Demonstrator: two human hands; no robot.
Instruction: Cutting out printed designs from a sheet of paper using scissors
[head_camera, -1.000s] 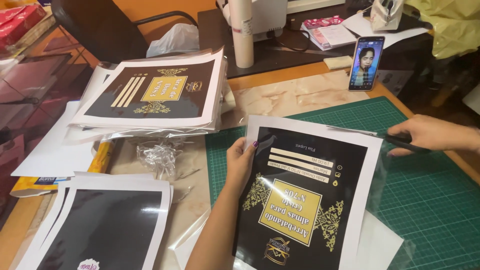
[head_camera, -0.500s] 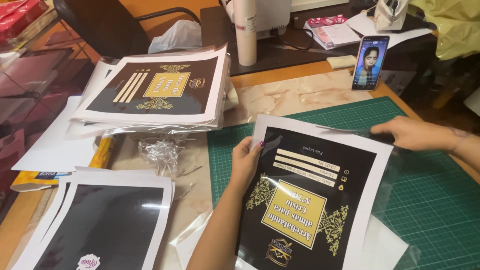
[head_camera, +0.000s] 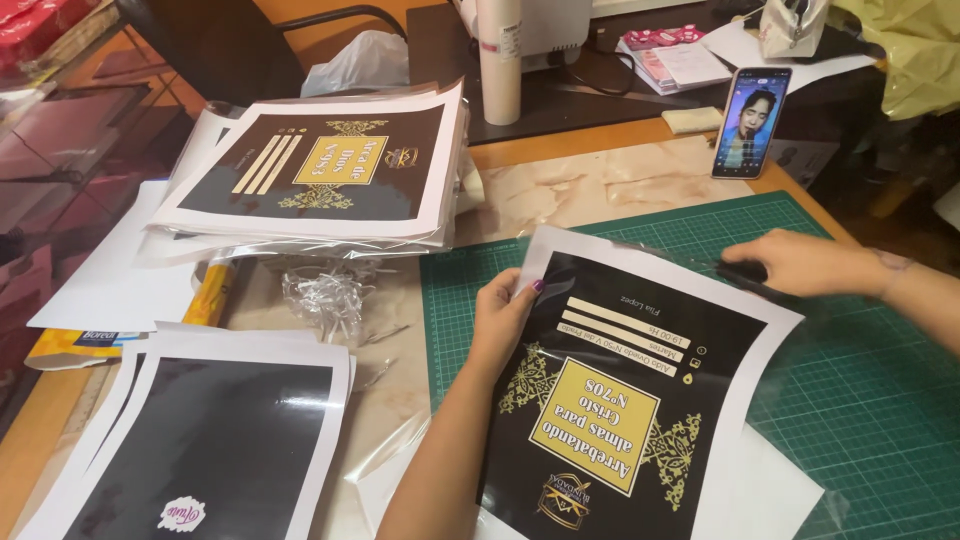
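A black printed sheet (head_camera: 620, 390) with a white border and a gold panel lies on the green cutting mat (head_camera: 870, 400). My left hand (head_camera: 505, 315) grips the sheet's left edge, thumb on top. My right hand (head_camera: 800, 262) rests at the sheet's upper right edge, closed around a dark cutting tool (head_camera: 742, 272) whose tip lies on the border. A strip of clear film curls up along that edge.
A thick stack of similar printed sheets (head_camera: 320, 170) sits at the back left. Another black sheet (head_camera: 210, 450) lies at the front left, beside crumpled clear film scraps (head_camera: 325, 295). A lit phone (head_camera: 750, 122) stands propped behind the mat, and a white roll (head_camera: 500, 60) stands upright further back.
My right hand has slid leftward along the sheet's top edge with the dark tool. My left hand keeps its hold on the left edge.
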